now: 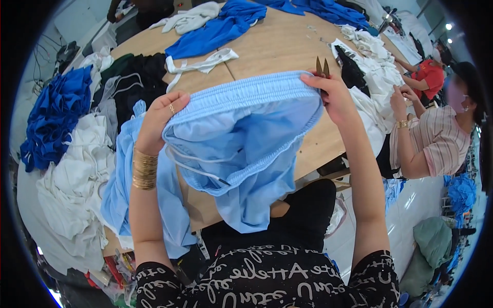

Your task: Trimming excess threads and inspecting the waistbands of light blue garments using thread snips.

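Light blue elastic-waist pants [246, 128] are stretched open between my two hands, above the near side of the table. My left hand [163, 110] pinches the gathered waistband at its left end. At the right end, my right hand [334, 97] grips the same waistband with the thumb on top. A pair of thread snips [322, 68] is also tucked in my right hand, blades pointing up and away from me. A pale drawstring [203, 160] with a dark tip hangs inside the waist. How long the legs are cannot be seen.
More light blue cloth [120, 179] lies left of my forearm, beside heaps of white garments [77, 190], blue garments [56, 115] and black garments [146, 82]. A white strip [205, 62] and blue clothing [215, 33] lie on the wooden table [282, 38]. Co-workers [434, 138] stand at right.
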A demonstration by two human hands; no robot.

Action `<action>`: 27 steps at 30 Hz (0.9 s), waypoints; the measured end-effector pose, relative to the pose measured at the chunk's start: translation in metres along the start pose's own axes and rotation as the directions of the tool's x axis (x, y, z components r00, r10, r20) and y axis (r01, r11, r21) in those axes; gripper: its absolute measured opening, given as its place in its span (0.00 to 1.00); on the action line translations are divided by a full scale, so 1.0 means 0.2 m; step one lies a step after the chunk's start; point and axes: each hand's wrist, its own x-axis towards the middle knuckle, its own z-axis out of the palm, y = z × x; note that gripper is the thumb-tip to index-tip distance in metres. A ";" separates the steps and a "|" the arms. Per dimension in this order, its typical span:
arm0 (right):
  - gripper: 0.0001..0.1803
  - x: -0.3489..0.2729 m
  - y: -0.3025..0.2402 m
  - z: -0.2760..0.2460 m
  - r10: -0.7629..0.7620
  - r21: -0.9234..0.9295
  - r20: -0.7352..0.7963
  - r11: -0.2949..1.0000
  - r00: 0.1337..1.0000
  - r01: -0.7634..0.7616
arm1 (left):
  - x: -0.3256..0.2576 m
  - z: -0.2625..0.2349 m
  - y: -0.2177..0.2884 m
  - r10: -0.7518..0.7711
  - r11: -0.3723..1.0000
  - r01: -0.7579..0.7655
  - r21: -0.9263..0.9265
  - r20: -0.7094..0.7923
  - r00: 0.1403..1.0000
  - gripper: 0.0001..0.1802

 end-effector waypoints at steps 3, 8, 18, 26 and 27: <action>0.10 -0.06 -0.11 -0.05 -0.009 -0.060 -0.036 0.998 0.999 0.007 | 0.02 0.00 0.13 0.049 0.990 -0.058 0.125 0.070 0.996 0.09; 0.15 -0.17 -0.24 -0.19 -0.020 -0.123 -0.153 0.992 0.988 0.001 | 0.10 0.12 0.24 0.104 0.948 -0.135 0.287 0.122 0.987 0.10; 0.20 -0.09 -0.13 -0.16 -0.402 -0.561 -0.031 0.765 0.915 0.317 | 0.02 0.33 0.19 -0.403 0.692 0.012 0.722 0.373 0.836 0.23; 0.10 -0.38 0.18 0.22 -0.644 -0.277 -0.157 0.757 0.749 0.592 | 0.08 0.48 0.04 0.035 0.999 -0.032 -0.023 0.186 0.982 0.21; 0.11 -0.39 0.22 0.29 -0.654 -0.196 -0.192 0.757 0.732 0.624 | 0.08 0.49 0.04 0.060 0.998 -0.053 -0.039 0.206 0.977 0.21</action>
